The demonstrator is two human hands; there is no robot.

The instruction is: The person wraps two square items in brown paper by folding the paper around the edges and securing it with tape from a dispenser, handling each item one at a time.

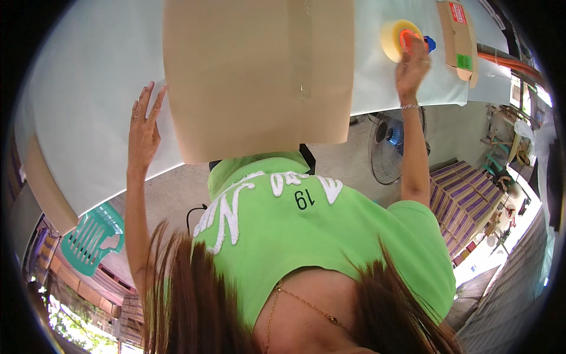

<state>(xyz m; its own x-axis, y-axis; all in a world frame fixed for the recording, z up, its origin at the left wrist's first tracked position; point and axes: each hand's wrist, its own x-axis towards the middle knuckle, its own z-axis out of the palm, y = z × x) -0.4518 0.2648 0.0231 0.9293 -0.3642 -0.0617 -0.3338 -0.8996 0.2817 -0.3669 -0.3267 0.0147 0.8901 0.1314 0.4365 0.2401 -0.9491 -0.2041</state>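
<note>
A large brown cardboard box (236, 76) lies before me on the table, its near edge jutting over the table's front. A strip of clear tape runs along its right part. My left hand (143, 127) is by the box's left edge, open, fingers stretched out and apart, with nothing in it. On the right, my right hand (414, 69) has its fingers closed around a tape dispenser (408, 39) with a wide roll of yellowish clear tape, an orange-red hub and a blue end. The dispenser is apart from the box; the fingers partly hide it.
The table has a pale cover (88, 112). Another piece of cardboard (458, 38) with red and green stickers lies at the far right, and a brown strip (47, 183) at the left edge. Below stand a fan (383, 150) and a green plastic chair (88, 242).
</note>
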